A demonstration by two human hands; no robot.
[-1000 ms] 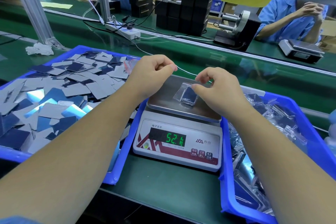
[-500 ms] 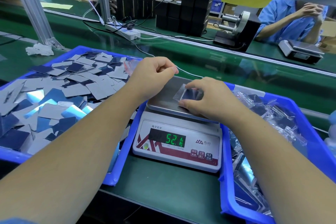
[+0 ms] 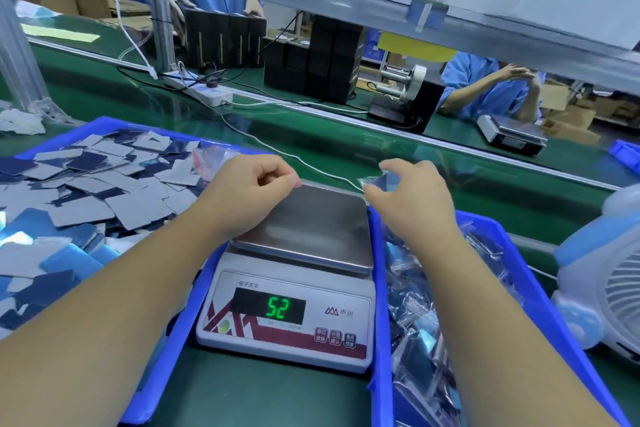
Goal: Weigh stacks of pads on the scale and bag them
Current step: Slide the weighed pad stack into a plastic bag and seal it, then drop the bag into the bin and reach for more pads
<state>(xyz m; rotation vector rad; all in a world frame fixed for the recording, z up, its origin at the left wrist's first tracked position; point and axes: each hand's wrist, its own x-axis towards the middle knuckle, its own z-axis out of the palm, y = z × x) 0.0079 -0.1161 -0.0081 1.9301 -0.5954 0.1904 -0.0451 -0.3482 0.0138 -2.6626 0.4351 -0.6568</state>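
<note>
Pads, a small dark stack sealed in a clear plastic bag [image 3: 377,180], sit pinched in my right hand [image 3: 412,198], lifted off the silver steel platform of the white digital scale [image 3: 304,222] and carried just over the rim of the blue plastic bin on the right [image 3: 516,253], where crinkled clear bags of weighed stacks [image 3: 419,354] already lie; I judge I'm holding it there to drop it in with the rest. My left hand [image 3: 249,187] hovers over the platform's far left corner, fingers curled with thumb against forefinger; whether it pinches anything I cannot tell, since nothing shows between them. It waits close to the blue bin on the left [image 3: 183,315], heaped with loose grey and navy square pads [image 3: 86,191], handy for the next stack. The green display [image 3: 277,308] reads 52 though the platform looks bare; a last digit may be lost to blur. How many pads the bag holds is hidden by my fingers and the glare, and the right bin's near end is cut off by the frame
</note>
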